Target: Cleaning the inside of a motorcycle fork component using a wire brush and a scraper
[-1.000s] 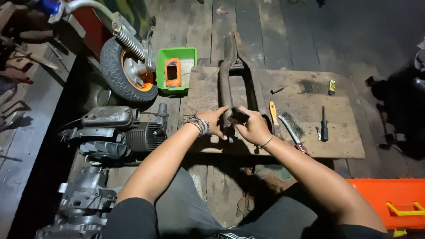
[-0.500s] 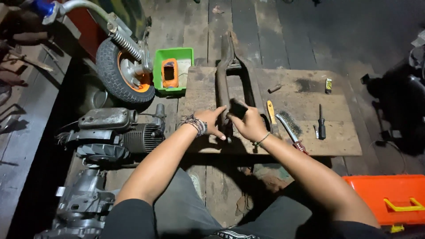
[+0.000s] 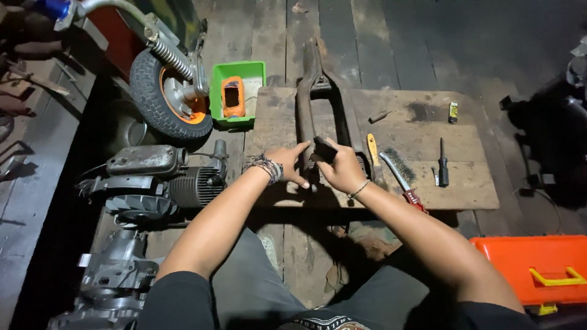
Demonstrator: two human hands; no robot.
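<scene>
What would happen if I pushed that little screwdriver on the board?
The screwdriver lies flat on the board and looks round-handled, so it would probably roll or slide. It seems stiff and light, likely easy to pick up.

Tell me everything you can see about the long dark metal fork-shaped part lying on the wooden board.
The fork-shaped part is a long, dark, worn-looking metal piece with two arms joined by a cross-brace near the far end. It lies flat on the wooden board, its far end overhanging onto the plank floor. The left hand grips its left arm near the near end, while the right hand presses a small dark object against it.
</scene>
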